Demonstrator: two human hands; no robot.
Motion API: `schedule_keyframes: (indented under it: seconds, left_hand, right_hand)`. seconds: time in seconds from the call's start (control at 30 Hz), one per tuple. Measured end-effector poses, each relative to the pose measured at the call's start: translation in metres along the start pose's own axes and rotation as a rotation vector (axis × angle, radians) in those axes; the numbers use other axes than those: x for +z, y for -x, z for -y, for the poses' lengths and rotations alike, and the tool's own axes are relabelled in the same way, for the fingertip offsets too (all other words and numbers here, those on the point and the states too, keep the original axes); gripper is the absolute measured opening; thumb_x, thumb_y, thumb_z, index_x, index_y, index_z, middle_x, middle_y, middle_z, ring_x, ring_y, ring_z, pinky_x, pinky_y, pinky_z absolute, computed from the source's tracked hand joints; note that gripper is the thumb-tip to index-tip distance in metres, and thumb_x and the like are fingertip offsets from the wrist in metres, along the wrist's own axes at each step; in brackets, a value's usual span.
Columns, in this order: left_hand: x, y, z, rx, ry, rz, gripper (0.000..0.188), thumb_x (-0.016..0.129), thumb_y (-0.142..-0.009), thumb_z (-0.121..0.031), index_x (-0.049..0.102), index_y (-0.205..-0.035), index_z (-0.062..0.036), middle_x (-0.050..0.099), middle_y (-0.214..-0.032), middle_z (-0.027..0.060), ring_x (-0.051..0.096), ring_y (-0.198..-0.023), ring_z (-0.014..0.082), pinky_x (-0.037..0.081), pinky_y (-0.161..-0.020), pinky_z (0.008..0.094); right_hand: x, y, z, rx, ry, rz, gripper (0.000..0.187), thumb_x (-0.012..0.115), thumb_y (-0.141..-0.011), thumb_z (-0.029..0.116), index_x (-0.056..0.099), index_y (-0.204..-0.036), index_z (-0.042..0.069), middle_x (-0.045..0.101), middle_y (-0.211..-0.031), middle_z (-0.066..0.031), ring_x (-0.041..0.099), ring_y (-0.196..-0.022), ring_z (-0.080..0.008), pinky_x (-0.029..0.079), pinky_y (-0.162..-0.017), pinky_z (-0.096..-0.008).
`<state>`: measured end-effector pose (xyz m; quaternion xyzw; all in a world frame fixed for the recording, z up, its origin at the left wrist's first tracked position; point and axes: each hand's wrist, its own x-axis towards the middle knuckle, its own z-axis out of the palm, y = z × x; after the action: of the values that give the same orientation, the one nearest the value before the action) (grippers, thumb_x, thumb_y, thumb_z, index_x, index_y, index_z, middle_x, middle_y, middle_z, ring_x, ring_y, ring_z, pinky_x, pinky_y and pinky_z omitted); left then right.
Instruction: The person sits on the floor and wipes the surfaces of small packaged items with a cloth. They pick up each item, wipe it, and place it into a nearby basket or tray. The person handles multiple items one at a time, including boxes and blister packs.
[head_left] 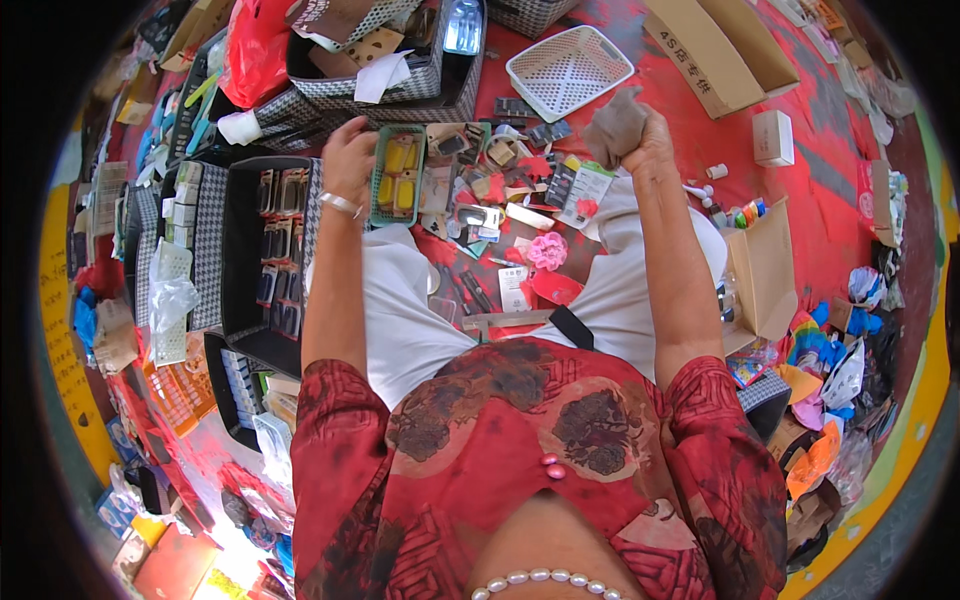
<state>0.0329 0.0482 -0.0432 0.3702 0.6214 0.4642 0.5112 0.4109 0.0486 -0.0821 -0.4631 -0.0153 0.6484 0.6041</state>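
Observation:
My right hand (652,145) is closed round a crumpled grey-brown cloth (613,127), raised over the far right of the pile between my legs. My left hand (349,163) is beside the left rim of a small green basket (398,214), fingers partly spread and nothing seen in them. Yellow blocks or packets (402,157) lie in that basket. Right of it spreads a jumble of small packaged goods, with a pink flower-shaped piece (547,251) and a white-and-green card pack (586,194) among them.
Beyond the pile is a white perforated basket (568,112). A black bin (246,262) of packaged dark items stands left of my left forearm, and houndstooth boxes (395,84) stand at the back. Cardboard boxes (712,66) and a small white box (773,138) sit to the right.

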Motion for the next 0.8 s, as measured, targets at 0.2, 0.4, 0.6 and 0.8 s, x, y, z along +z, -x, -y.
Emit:
schedule_keyframes:
  seconds: [0.2,0.4,0.6,0.8]
  left_hand:
    - [0.027,-0.050,0.014,-0.395,0.432,-0.006,0.035,0.054,-0.078,-0.004,0.044,-0.111,-0.0015,0.052,-0.092,0.0094,0.056,-0.086,0.0216,0.047,-0.073,0.0312]
    - [0.018,-0.047,-0.013,-0.277,0.589,0.046,0.035,0.050,-0.080,-0.003,0.043,-0.113,0.0037,0.051,-0.100,0.0132,0.054,-0.093,0.0228,0.047,-0.080,0.0313]
    - [0.000,-0.039,-0.024,-0.344,0.652,0.035,0.037,0.049,-0.082,-0.003,0.043,-0.117,0.0047,0.052,-0.108,0.0140,0.053,-0.096,0.0205,0.046,-0.084,0.0291]
    - [-0.011,-0.040,-0.025,-0.315,0.699,-0.023,0.036,0.049,-0.083,-0.005,0.043,-0.117,0.0048,0.052,-0.109,0.0136,0.054,-0.094,0.0175,0.047,-0.081,0.0264]
  right_hand:
    - [-0.024,-0.050,-0.098,0.364,0.454,-0.283,0.015,0.057,-0.077,0.021,0.063,-0.082,0.009,0.063,-0.080,-0.0074,0.060,-0.069,-0.0231,0.049,-0.067,-0.0415]
    - [-0.022,-0.121,-0.186,-0.129,1.367,-0.086,0.036,0.056,-0.067,0.013,0.063,-0.100,0.003,0.065,-0.087,-0.0140,0.061,-0.078,-0.0246,0.047,-0.069,-0.0351]
    - [0.039,-0.166,-0.240,-0.426,1.835,0.072,0.041,0.061,-0.068,0.021,0.059,-0.107,0.009,0.061,-0.102,-0.0172,0.058,-0.097,-0.0327,0.047,-0.081,-0.0424]
    - [0.057,-0.169,-0.272,-0.333,1.937,-0.126,0.026,0.061,-0.072,0.021,0.059,-0.092,0.005,0.062,-0.085,-0.0209,0.060,-0.088,-0.0344,0.048,-0.071,-0.0466]
